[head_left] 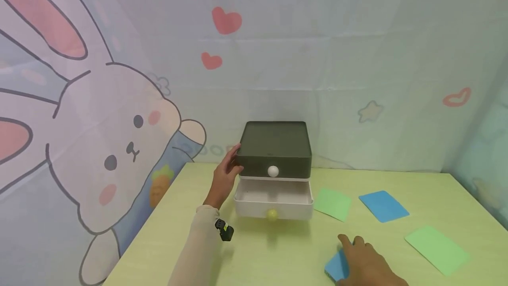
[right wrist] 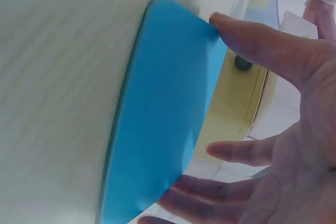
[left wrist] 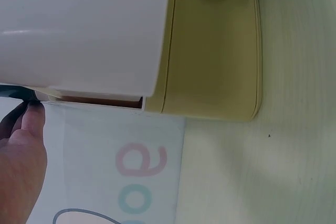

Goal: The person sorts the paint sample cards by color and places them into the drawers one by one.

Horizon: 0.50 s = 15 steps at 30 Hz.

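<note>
A small drawer unit [head_left: 274, 139] with a dark top stands at the back of the table. Its upper dark drawer front bears a white knob [head_left: 273, 171]. Below, the white drawer [head_left: 254, 209] is pulled out, showing a yellow knob [head_left: 271, 215]. My left hand [head_left: 225, 175] rests on the unit's left side, fingers along the wall and thumb at the front corner. At the front right, my right hand [head_left: 367, 261] holds a blue card [right wrist: 157, 114] between thumb and fingers, the thumb at one edge and fingertips at another. The card looks slightly bowed.
A green card [head_left: 333, 204] lies just right of the drawer. Farther right are another blue card [head_left: 383, 206] and a second green card [head_left: 438, 250]. Behind the table [head_left: 158, 250] hangs a cloth printed with a rabbit [head_left: 119, 144].
</note>
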Each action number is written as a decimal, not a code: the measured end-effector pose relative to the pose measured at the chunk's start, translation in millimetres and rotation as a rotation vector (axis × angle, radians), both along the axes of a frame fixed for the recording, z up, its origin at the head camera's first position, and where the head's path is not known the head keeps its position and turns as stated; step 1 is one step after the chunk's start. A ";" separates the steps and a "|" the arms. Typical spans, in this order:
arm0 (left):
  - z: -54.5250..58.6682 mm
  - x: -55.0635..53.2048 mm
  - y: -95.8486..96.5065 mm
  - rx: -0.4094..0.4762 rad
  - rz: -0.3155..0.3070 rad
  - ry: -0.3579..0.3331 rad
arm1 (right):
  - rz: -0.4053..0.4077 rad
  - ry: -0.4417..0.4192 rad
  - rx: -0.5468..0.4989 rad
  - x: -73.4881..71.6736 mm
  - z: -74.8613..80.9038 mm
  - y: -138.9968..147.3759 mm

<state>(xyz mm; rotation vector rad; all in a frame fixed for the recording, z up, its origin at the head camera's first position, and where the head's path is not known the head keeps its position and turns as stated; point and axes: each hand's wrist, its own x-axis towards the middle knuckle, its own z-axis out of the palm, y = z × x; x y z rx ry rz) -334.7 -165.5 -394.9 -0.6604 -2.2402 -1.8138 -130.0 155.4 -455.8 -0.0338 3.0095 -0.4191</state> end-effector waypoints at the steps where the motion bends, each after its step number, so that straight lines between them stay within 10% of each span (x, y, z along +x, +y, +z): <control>1: -0.4 0.3 0.0 0.000 0.000 0.002 | 0.001 0.007 -0.006 0.3 2.1 -0.2; 15: -0.9 2.1 -0.6 0.005 -0.023 0.006 | 0.079 0.239 0.019 8.7 9.9 -1.7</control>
